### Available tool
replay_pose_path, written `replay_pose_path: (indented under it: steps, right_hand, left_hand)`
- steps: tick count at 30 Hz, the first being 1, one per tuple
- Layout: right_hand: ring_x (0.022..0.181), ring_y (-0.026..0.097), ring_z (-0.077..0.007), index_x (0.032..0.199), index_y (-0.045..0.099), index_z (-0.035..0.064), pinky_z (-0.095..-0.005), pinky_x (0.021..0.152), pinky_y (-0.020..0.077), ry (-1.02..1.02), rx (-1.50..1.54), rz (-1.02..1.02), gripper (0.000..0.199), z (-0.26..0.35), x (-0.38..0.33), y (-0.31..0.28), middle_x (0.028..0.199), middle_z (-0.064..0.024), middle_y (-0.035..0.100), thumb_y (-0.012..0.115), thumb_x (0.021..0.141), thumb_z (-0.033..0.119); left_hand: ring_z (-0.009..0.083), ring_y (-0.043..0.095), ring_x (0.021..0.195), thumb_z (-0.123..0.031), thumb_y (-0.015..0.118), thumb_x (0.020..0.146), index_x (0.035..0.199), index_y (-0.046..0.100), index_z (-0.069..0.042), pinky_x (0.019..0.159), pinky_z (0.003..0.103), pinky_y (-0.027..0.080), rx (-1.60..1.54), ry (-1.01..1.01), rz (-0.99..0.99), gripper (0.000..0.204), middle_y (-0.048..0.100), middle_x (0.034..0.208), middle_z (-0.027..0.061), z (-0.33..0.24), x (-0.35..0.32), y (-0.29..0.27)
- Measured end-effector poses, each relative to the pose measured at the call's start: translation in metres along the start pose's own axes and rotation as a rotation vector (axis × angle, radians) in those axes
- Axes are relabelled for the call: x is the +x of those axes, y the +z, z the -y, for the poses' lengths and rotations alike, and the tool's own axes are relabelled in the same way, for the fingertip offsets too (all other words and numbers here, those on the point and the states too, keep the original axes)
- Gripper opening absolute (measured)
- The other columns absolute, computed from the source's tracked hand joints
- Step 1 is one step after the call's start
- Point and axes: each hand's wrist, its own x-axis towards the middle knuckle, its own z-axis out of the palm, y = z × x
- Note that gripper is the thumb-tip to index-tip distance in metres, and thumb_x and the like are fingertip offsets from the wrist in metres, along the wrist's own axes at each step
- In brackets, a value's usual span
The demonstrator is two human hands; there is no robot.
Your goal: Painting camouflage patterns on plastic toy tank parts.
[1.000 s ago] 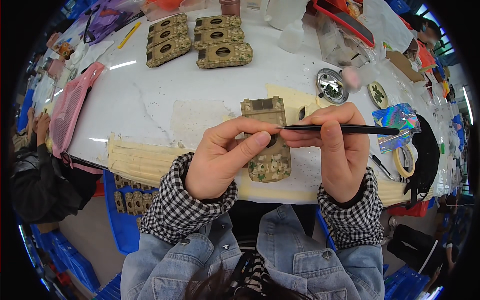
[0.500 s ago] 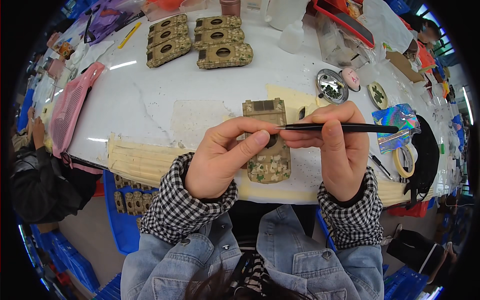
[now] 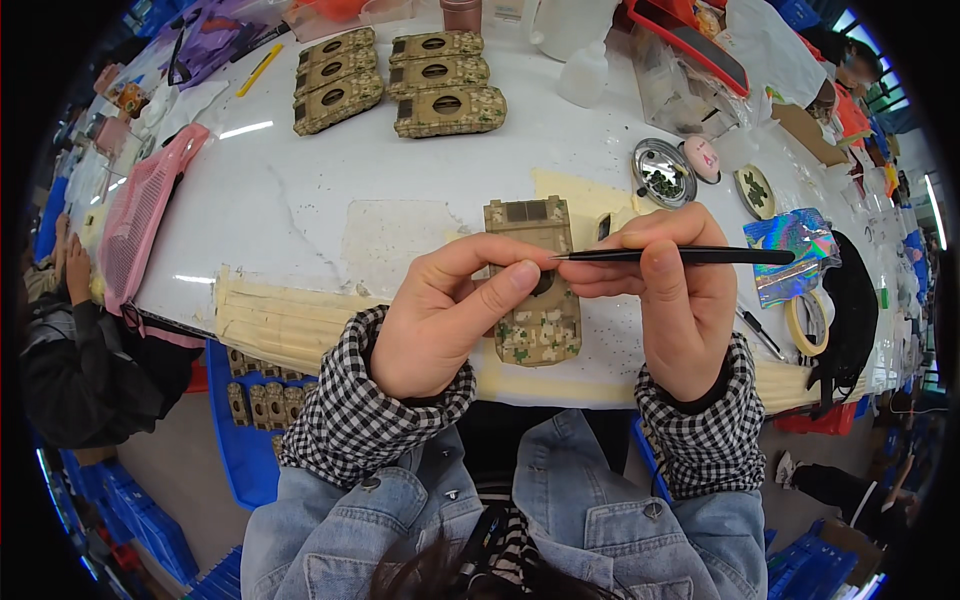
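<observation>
My right hand (image 3: 690, 310) grips a pair of black tweezers (image 3: 720, 256), held level with the fine tips pointing left. Those tips meet the thumb and forefinger of my left hand (image 3: 435, 315), which are pinched together; whatever sits between them is too small to make out. Directly beneath lies a camouflage-painted model tank hull (image 3: 538, 338), lengthwise on the table, with a dark round opening in its top partly covered by my fingers. Green digital patches show on its near end.
Several similar hulls (image 3: 450, 108) stand in two rows at the back. Right of my hands are a metal dish (image 3: 664, 172) of small dark green pieces, a tape roll (image 3: 807, 323) and a holographic pouch (image 3: 790, 255). A blue bin (image 3: 245, 440) with more hulls sits below the table edge.
My hands keep almost the same pose, with the tweezers shifted very slightly. At the lower right, a person's legs in the background have moved.
</observation>
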Motion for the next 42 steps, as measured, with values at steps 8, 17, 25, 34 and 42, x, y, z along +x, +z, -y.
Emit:
replay_pose_path:
  steps: [8,17,25,34,42]
  right_hand:
    - [0.091,0.068,-0.0246,0.102,0.043,-0.0013,-0.0327,0.079,0.0574,0.008,0.002,-0.006,0.018,-0.001,0.000,0.000,0.097,-0.0166,0.062,0.044,0.100,0.016]
    - [0.083,0.069,-0.0285,0.101,0.042,-0.0017,-0.0346,0.071,0.0598,-0.103,-0.124,-0.018,0.025,0.001,0.000,0.001,0.095,-0.0146,0.056,0.040,0.101,0.023]
    - [0.078,0.068,-0.0278,0.101,0.042,-0.0035,-0.0354,0.070,0.0603,-0.265,-0.245,-0.005,0.026,0.006,-0.009,0.001,0.093,-0.0200,0.057,0.044,0.099,0.022]
    - [0.094,0.063,-0.0249,0.100,0.054,-0.0019,-0.0342,0.085,0.0484,-0.293,-0.304,0.067,0.014,-0.001,-0.014,-0.004,0.100,-0.0188,0.066,0.061,0.091,0.007]
    - [0.096,0.063,-0.0248,0.098,0.056,-0.0018,-0.0341,0.086,0.0481,-0.276,-0.298,0.086,0.014,-0.002,-0.012,-0.005,0.100,-0.0195,0.067,0.062,0.090,0.007]
  left_hand:
    - [0.0086,0.057,0.097,-0.014,0.055,0.096,0.110,0.062,0.000,0.086,0.024,0.045,-0.013,-0.015,-0.005,0.020,0.064,0.106,0.0052,-0.001,0.000,0.001]
    - [0.0110,0.057,0.102,-0.017,0.049,0.099,0.117,0.057,-0.002,0.089,0.026,0.044,0.035,-0.162,0.003,0.026,0.061,0.112,0.0069,-0.007,0.000,-0.003]
    - [0.0236,0.052,0.120,-0.023,0.036,0.102,0.136,0.038,0.002,0.101,0.036,0.043,-0.303,-0.173,0.051,0.042,0.051,0.130,0.0190,-0.013,0.005,-0.001]
    - [0.0225,0.051,0.121,-0.021,0.036,0.102,0.140,0.034,0.001,0.101,0.035,0.043,-0.308,-0.200,0.041,0.044,0.050,0.131,0.0178,-0.012,0.004,-0.001]
    - [0.0222,0.051,0.121,-0.021,0.036,0.102,0.141,0.033,0.001,0.102,0.035,0.043,-0.314,-0.204,0.040,0.045,0.050,0.131,0.0167,-0.012,0.004,-0.001]
